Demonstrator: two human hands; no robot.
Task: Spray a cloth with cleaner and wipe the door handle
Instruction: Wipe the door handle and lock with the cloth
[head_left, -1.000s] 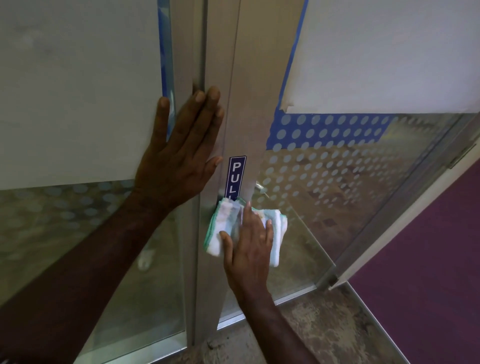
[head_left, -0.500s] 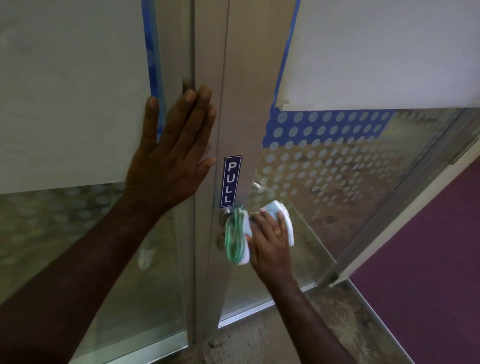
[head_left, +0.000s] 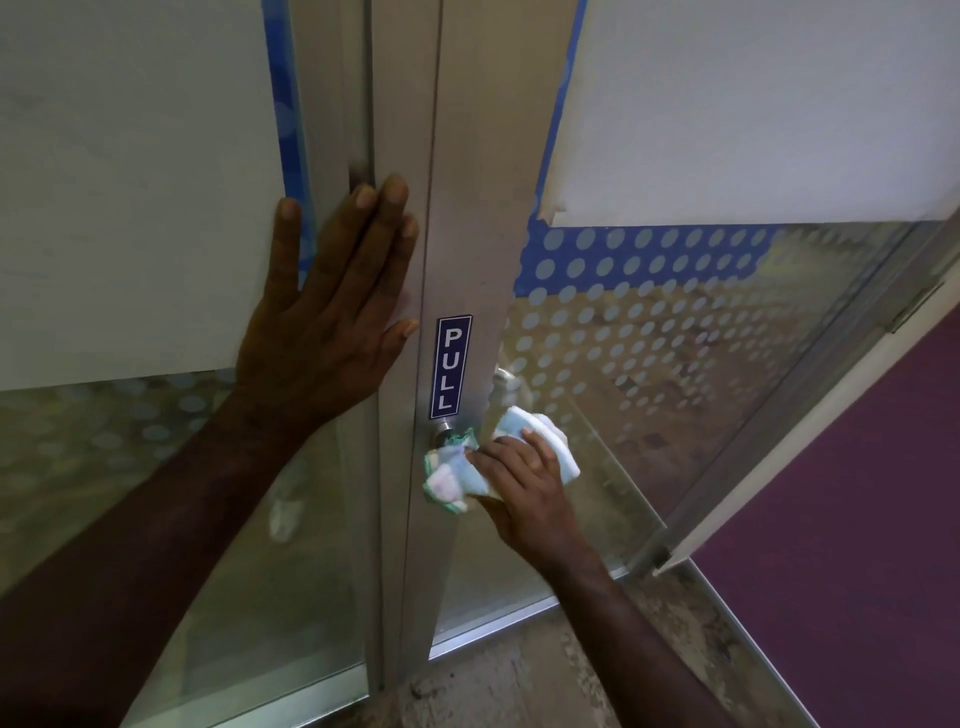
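A white cloth (head_left: 449, 478) with green and blue stripes is bunched around the metal door handle (head_left: 442, 435), just below a blue PULL sticker (head_left: 450, 365). My right hand (head_left: 524, 488) grips the cloth and presses it on the handle. Most of the handle is hidden by the cloth; only its round base shows. A second handle part (head_left: 503, 382) shows behind the glass. My left hand (head_left: 332, 317) lies flat, fingers spread, on the aluminium frame (head_left: 467, 208) of the door. No spray bottle is in view.
The glass door (head_left: 675, 338) with white dot film stands ajar, swung away to the right. A fixed glass panel (head_left: 130, 467) is on the left. Speckled floor (head_left: 519, 686) lies below, purple carpet (head_left: 857, 519) to the right.
My right hand has slid the cloth from flat over the frame to the right and wrapped it around the handle. The left hand stays pressed on the frame.
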